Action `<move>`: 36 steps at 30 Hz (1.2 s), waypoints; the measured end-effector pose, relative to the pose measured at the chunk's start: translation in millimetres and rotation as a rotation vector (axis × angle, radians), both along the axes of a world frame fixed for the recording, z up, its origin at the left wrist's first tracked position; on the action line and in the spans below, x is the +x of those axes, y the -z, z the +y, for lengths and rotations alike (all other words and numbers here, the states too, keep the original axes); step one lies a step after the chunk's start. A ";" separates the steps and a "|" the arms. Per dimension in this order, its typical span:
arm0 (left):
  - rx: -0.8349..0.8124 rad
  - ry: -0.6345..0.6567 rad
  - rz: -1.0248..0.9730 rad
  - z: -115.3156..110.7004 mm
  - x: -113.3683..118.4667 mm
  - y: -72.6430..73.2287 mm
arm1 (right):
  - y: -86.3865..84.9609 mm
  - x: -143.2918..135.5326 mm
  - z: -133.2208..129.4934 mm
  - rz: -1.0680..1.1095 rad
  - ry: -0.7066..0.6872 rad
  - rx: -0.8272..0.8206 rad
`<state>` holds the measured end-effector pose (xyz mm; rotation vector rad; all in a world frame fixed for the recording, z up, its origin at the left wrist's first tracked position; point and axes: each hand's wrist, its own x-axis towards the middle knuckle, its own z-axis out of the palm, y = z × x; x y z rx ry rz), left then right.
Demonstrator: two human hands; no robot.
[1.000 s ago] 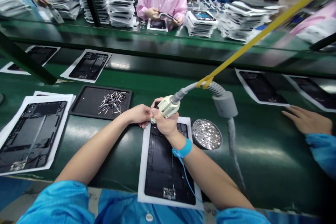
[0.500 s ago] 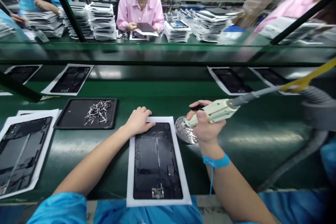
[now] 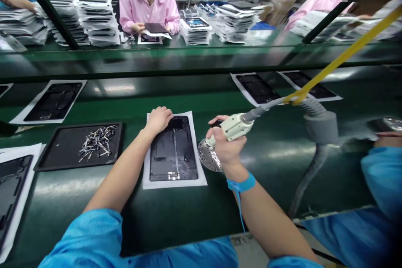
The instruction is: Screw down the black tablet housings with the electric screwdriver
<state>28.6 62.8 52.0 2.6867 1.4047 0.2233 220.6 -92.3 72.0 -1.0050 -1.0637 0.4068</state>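
Shell: While its long axis runs up and down the frame, the tablet shell [image 3: 163, 146] lies at center, its bright connector strip at the lower end, on one white sheet [image 3: 191, 183].
Left hand: it rests over the shell's upper left corner; whether the left hand [image 3: 159, 120] pinches the edge, I cannot tell.
Right hand: right of center, the right hand [image 3: 228, 146] is clenched around one cream tool [image 3: 235, 125].
Tool's direction: nose to the lower left, by the round dish [image 3: 209, 157]; hose end to the upper right, near one yellow strap [image 3: 345, 54]. Contact with the dish is unclear.
Count of shells: six in view on the near bench; one at center, one at lower left, two at upper left, the outer cut by the frame, and two at upper right.
Tray: one black tray [image 3: 63, 146], left of center, with piled small parts [image 3: 98, 142] too jumbled to count.
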 end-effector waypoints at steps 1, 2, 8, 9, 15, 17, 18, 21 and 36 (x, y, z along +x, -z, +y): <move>0.002 0.003 -0.012 1.0 1.7 1.8 | -0.5 -0.1 1.5 -0.004 0.003 0.005; 0.002 0.006 -0.022 1.2 2.7 3.2 | -0.8 -0.2 2.6 -0.004 0.003 0.007; -0.011 0.000 -0.037 -0.1 1.8 2.8 | -0.6 -0.5 4.5 -0.001 0.008 -0.034; -0.012 0.000 -0.036 0.0 1.6 2.6 | -0.5 -0.6 4.5 -0.004 0.014 -0.045; -0.017 -0.004 -0.051 0.2 1.9 3.6 | 2.0 -1.9 5.8 0.024 -0.001 -0.035; -0.023 -0.002 -0.057 0.2 2.0 3.7 | 3.6 -1.7 6.9 0.039 -0.015 -0.017; -0.025 -0.001 -0.059 0.1 2.0 3.5 | 4.1 -1.3 7.4 0.044 -0.022 -0.015; -0.027 -0.003 -0.064 -0.9 2.4 2.8 | 2.0 0.0 7.0 0.045 -0.021 -0.027; -0.036 0.009 -0.080 -2.7 6.2 8.7 | 3.7 -73.9 -50.1 0.045 -0.511 -0.103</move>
